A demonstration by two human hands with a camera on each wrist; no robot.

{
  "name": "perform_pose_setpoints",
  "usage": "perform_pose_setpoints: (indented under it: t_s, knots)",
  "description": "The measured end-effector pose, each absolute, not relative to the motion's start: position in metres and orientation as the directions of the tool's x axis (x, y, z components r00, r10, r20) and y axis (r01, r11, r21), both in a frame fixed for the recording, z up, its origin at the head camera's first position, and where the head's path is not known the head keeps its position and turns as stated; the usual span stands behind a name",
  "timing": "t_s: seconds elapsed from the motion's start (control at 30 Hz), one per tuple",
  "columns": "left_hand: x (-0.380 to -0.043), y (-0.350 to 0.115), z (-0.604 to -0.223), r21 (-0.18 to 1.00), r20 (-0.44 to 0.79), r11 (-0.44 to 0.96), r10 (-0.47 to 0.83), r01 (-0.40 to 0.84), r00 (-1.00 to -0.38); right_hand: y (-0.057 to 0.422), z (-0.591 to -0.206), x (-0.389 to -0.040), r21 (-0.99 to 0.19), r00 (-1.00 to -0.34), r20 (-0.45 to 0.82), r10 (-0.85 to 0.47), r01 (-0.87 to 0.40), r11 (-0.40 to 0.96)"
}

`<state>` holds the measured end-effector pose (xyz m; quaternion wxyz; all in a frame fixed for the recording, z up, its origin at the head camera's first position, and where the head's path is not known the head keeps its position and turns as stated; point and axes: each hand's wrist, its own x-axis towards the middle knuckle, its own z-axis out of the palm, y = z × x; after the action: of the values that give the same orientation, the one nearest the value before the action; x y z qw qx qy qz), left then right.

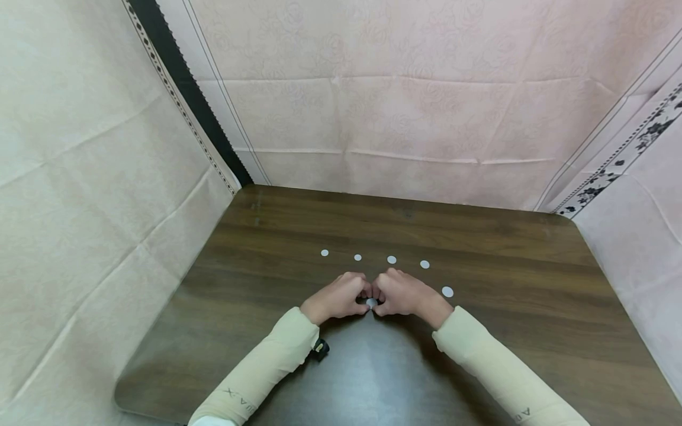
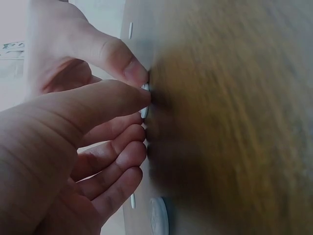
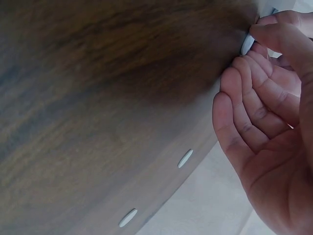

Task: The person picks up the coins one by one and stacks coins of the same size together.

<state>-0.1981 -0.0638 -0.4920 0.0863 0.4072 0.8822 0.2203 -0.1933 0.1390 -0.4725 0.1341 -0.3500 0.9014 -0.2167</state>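
A small white disc [image 1: 371, 303] lies at the table's middle, between the two hands. My left hand [image 1: 341, 297] holds its left edge between thumb and curled fingers, and my right hand [image 1: 405, 294] holds the right edge the same way. Both thumbs meet at the disc's near side. In the left wrist view a sliver of the disc [image 2: 144, 112] shows beside the thumb, close to the wood. The right wrist view has the disc [image 3: 248, 45] edge-on between the thumb and fingertips.
Several more white discs, such as the left one [image 1: 325, 252] and the right one [image 1: 447, 291], lie in a curved row beyond the hands on the brown wooden table [image 1: 511, 260]. A grey-white disc [image 2: 159, 215] sits close below the left fingers. Pale cloth [image 1: 405, 118] hangs behind.
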Motion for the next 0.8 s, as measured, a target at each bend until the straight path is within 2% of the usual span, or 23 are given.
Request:
perform_pose_setpoints:
  t_s: [0.23, 0.8]
  knots:
    - [-0.198, -0.063, -0.491, 0.452, 0.020, 0.580, 0.753, 0.678, -0.658, 0.143, -0.471, -0.194, -0.498, -0.720, -0.110, -0.685, -0.557, 0.665]
    - [-0.196, -0.063, -0.488, 0.442, -0.012, 0.608, 0.740, 0.660, -0.673, 0.203, -0.442, -0.190, -0.375, -0.756, -0.109, -0.646, -0.570, 0.731]
